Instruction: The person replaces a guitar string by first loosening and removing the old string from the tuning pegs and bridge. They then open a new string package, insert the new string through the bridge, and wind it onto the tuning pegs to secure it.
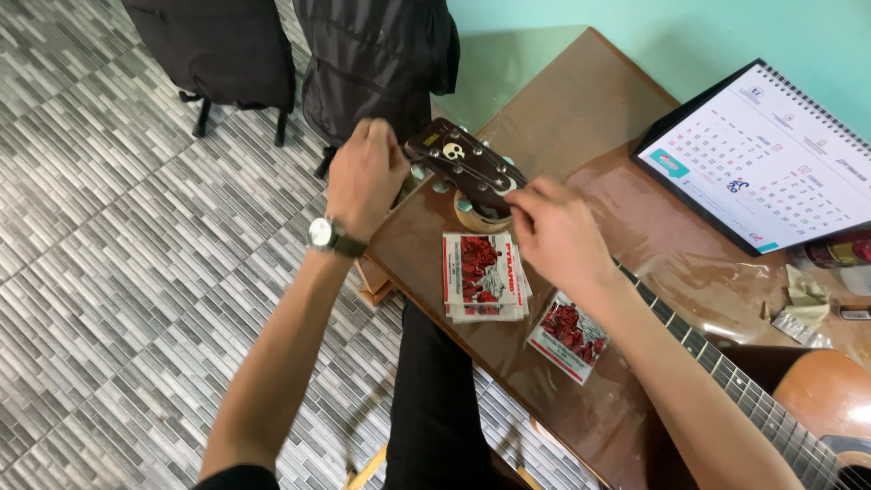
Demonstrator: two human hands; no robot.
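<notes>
A guitar lies across a brown table (581, 118), its dark headstock (463, 163) with a white skull mark resting on a roll of tape (479, 218). My left hand (365, 177), with a wristwatch, grips the pale tuning pegs on the headstock's left side. My right hand (555, 234) pinches at the headstock's near end, where the strings meet it; whatever it holds is too thin to see. The fretted neck (717, 367) runs down to the orange body (830, 395) at the lower right.
A stack of red and white string packets (481, 277) and one separate packet (568, 338) lie on the table below the headstock. A desk calendar (771, 159) stands at the right. Black bags (376, 59) lean on the patterned tile floor beyond.
</notes>
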